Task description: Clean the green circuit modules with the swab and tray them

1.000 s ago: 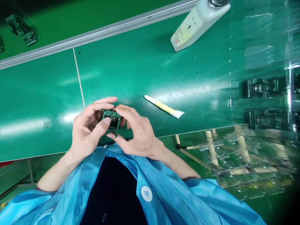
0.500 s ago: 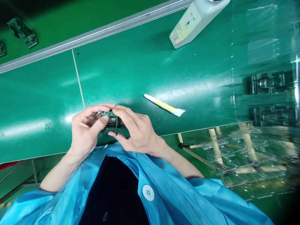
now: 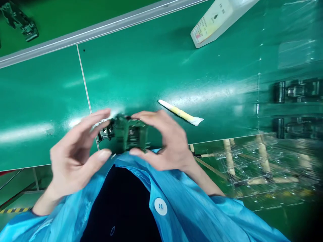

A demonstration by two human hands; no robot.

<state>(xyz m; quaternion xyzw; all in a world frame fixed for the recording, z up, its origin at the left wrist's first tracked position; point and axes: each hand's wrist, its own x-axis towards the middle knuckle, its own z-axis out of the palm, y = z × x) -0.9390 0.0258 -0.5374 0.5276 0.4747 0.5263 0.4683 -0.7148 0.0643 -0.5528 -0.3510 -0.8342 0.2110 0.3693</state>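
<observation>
In the head view my right hand (image 3: 168, 143) grips a dark green, frame-like part (image 3: 136, 134), fingers at its far edge and thumb at its near edge. The part is smeared by motion, so its exact kind is unclear. To its left, my left hand (image 3: 75, 158) is open, thumb and fingers spread apart. Just beyond the left fingers shows a small black part with shiny metal bits (image 3: 106, 131), partly covered by them. Whether the fingers touch it I cannot tell.
A white-and-yellow wrapped stick (image 3: 181, 113) lies on the green table (image 3: 141, 74) to the right. Behind it stands a white labelled bottle (image 3: 214, 23). Clear trays with black parts (image 3: 297, 90) are at the right; another dark part (image 3: 20, 22) lies beyond the metal rail (image 3: 106, 30).
Both hands were together on the green part. My left hand has let go and moved left, opening. My right hand has shifted right with the part, and the small black part now shows.
</observation>
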